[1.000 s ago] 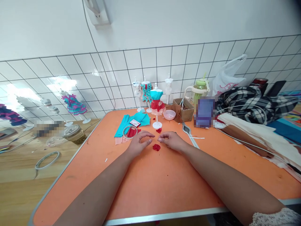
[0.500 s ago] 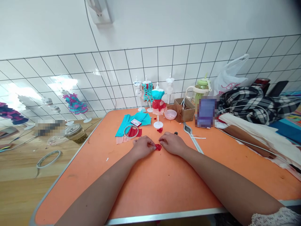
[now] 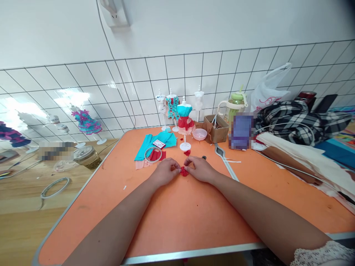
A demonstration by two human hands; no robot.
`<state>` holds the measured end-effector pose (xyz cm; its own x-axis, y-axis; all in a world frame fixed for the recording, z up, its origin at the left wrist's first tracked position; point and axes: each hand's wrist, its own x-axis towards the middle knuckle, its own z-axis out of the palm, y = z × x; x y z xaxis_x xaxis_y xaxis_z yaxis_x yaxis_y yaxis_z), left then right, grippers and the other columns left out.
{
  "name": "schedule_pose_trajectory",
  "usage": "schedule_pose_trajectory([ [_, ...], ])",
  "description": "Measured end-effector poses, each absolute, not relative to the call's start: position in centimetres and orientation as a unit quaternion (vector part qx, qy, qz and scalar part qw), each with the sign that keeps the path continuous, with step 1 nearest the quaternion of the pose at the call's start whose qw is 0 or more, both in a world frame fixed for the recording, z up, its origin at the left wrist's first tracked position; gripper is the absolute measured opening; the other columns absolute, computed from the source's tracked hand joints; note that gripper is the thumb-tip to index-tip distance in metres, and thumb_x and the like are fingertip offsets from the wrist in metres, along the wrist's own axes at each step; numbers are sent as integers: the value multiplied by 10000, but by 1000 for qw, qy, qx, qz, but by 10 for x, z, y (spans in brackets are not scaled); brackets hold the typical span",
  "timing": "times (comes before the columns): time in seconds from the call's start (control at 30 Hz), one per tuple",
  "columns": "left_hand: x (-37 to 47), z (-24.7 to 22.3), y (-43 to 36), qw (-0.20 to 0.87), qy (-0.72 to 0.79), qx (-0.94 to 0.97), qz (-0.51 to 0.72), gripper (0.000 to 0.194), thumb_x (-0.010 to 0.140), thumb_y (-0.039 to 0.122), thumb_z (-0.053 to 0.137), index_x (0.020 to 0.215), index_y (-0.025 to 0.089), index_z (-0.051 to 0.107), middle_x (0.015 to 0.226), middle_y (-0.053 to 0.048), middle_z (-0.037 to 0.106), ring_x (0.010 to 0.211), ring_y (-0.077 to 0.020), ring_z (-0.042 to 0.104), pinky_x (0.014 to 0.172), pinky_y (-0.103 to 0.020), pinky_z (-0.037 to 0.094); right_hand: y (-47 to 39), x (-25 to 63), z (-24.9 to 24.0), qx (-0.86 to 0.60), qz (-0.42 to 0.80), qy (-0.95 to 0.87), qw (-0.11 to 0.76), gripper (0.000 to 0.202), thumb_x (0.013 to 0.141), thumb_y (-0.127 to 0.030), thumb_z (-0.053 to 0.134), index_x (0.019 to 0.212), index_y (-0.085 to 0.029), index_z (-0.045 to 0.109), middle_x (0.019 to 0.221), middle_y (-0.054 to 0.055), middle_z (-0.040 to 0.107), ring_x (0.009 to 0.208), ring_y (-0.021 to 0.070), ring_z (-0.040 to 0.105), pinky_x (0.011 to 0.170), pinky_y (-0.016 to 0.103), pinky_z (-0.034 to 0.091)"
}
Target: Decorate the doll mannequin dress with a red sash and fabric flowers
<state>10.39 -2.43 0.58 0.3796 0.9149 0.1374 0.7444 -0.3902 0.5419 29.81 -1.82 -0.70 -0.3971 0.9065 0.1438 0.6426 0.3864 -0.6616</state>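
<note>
Between my hands, just above or on the orange table (image 3: 177, 218), is a small gathered piece of red crepe paper or fabric (image 3: 184, 171). My left hand (image 3: 167, 171) pinches its left side with thumb and forefinger. On the other side, my right hand (image 3: 199, 169) grips it at the right edge. Another red scrap (image 3: 187, 152) lies just beyond my fingertips. Behind it stands a small white dress form (image 3: 185, 125) wearing a turquoise top and a red and pink skirt.
Left of centre lie turquoise sheets (image 3: 144, 146), a small box (image 3: 159, 143) and a ring-shaped tape roll (image 3: 153, 154). A pink bowl (image 3: 199, 134), cardboard box (image 3: 222, 131) and tweezers-like grey tool (image 3: 226, 162) are to the right. More dress forms (image 3: 199, 99) line the wall.
The red piece has been turned or bunched and now looks rounder between my fingertips. My right hand has moved slightly closer to my left. The view has shifted a little.
</note>
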Motion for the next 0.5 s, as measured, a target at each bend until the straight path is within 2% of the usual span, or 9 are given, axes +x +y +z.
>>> schedule_pose_trajectory([
  [0.1, 102, 13, -25, 147, 483, 817, 280, 161, 811, 334, 557, 785, 212, 659, 888, -44, 641, 894, -206, 563, 817, -340, 428, -18, 300, -5, -486, 313, -762, 291, 371, 795, -456, 576, 1069, -211, 627, 881, 22, 669, 704, 132, 567, 626, 246, 408],
  [0.17, 102, 18, -27, 110, 459, 821, 321, 166, 821, 347, 561, 807, 213, 658, 888, -49, 636, 914, -214, 547, 873, -373, 393, -20, 300, -3, -488, 316, -754, 305, 339, 794, -480, 571, 980, -214, 666, 751, 2, 655, 583, 116, 529, 537, 232, 382],
  [0.23, 102, 20, -29, 118, 446, 806, 371, 202, 808, 371, 586, 924, 218, 648, 921, -55, 629, 936, -216, 538, 903, -385, 375, -22, 302, 1, -475, 249, -769, 347, 252, 825, -427, 559, 912, -224, 681, 744, 2, 654, 595, 118, 538, 535, 230, 380],
  [0.3, 103, 20, -31, 200, 447, 762, 423, 318, 810, 425, 574, 1038, 205, 608, 950, -63, 619, 921, -206, 545, 866, -361, 404, -25, 305, 5, -436, 113, -799, 399, 178, 861, -329, 540, 921, -242, 684, 868, 18, 678, 735, 140, 576, 621, 245, 403],
  [0.37, 104, 19, -31, 349, 445, 703, 432, 422, 855, 521, 449, 1022, 172, 615, 915, -76, 624, 853, -193, 563, 767, -327, 442, -29, 311, 10, -382, -35, -823, 420, 180, 875, -240, 528, 956, -269, 686, 971, 18, 683, 831, 149, 576, 698, 260, 397],
  [0.43, 105, 17, -31, 485, 426, 654, 394, 545, 875, 585, 328, 912, 153, 658, 860, -81, 642, 804, -187, 577, 710, -310, 446, -31, 316, 12, -339, -140, -835, 411, 224, 876, -182, 521, 984, -292, 682, 982, 4, 692, 791, 135, 569, 701, 263, 385],
  [0.5, 107, 17, -32, 549, 414, 629, 363, 523, 849, 590, 397, 855, 152, 682, 851, -76, 665, 821, -189, 588, 733, -306, 440, -33, 320, 13, -313, -192, -840, 400, 251, 872, -152, 519, 990, -305, 679, 979, -10, 697, 730, 117, 558, 674, 260, 379],
])
